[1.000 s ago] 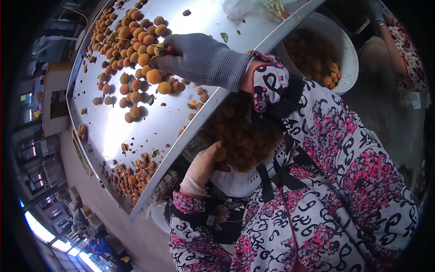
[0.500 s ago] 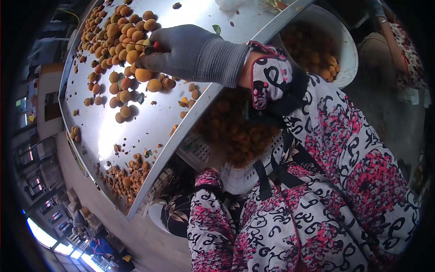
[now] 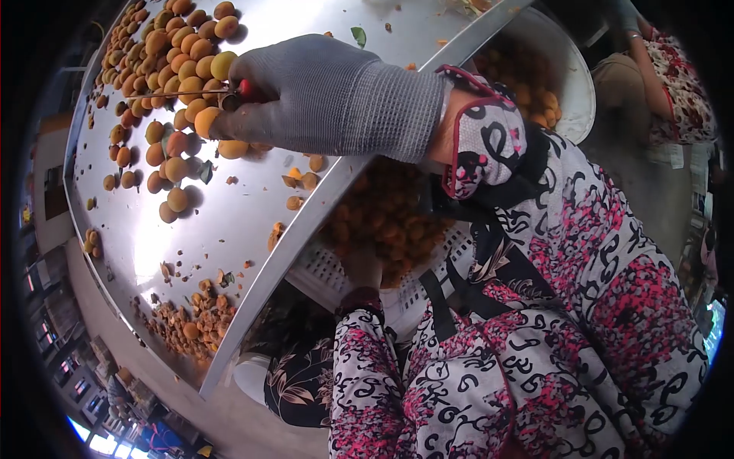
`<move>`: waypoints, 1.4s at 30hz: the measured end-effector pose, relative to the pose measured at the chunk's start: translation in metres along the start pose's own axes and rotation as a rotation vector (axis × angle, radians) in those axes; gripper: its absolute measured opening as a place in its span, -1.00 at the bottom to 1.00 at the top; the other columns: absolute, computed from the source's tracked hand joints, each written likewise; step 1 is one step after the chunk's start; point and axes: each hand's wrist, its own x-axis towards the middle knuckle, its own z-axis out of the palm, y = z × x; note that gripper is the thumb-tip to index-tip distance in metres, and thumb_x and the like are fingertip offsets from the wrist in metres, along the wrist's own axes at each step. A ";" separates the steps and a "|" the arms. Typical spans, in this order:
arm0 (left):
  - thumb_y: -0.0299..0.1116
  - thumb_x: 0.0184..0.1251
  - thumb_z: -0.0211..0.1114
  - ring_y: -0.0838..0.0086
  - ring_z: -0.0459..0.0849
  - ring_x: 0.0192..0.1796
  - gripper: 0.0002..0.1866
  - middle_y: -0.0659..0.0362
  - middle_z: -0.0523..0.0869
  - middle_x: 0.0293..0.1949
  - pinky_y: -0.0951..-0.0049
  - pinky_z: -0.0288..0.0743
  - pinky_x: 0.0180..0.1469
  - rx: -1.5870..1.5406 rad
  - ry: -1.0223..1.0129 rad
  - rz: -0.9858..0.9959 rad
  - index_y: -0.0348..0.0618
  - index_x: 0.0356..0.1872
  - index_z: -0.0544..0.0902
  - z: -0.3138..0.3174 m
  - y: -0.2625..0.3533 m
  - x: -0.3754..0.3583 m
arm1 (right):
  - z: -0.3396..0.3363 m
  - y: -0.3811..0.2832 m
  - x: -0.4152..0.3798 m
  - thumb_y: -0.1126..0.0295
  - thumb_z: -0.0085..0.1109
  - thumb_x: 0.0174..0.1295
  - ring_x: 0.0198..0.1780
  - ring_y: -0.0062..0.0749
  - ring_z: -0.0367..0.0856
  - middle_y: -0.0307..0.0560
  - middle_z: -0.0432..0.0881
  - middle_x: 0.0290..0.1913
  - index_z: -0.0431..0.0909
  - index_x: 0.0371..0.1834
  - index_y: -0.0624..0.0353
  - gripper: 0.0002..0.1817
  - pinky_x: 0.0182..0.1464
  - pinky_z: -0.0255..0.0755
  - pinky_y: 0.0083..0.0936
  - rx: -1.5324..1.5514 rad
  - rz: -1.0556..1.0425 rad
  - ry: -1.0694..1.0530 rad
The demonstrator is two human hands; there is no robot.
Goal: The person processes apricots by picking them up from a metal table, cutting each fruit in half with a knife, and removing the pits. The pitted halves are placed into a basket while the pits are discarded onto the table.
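Note:
My right hand, in a grey knit glove, is closed above the metal table. Between its fingers is a small knife with a red handle and a thin blade, seen edge-on, pointing left over a heap of orange apricot-like fruits. The thumb tip lies against or just over one of these fruits; I cannot tell which. My left hand reaches below the table edge into a white perforated basket of orange fruit pieces. Shadow and blur hide its fingers.
Brown fruit scraps lie at the near-left end of the table. A raised metal rim runs between table and basket. A white bucket of fruit stands at the upper right, with another person beyond it.
The camera view has shifted, so the table and fruits sit further left. My right hand has moved slightly left over the heap, still gripping the knife. My left hand stays in the basket.

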 end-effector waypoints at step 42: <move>-0.07 0.11 0.17 0.16 0.64 -0.17 -0.66 0.03 0.66 -0.25 0.15 0.49 -0.17 -0.038 -0.136 -0.327 -0.11 -0.23 0.57 0.018 0.016 0.015 | 0.005 0.006 0.002 -0.02 0.13 0.14 -0.38 -0.27 0.63 -0.01 0.60 -0.47 0.56 -0.30 0.23 -0.55 -0.21 0.49 -0.42 -0.052 -0.066 -0.035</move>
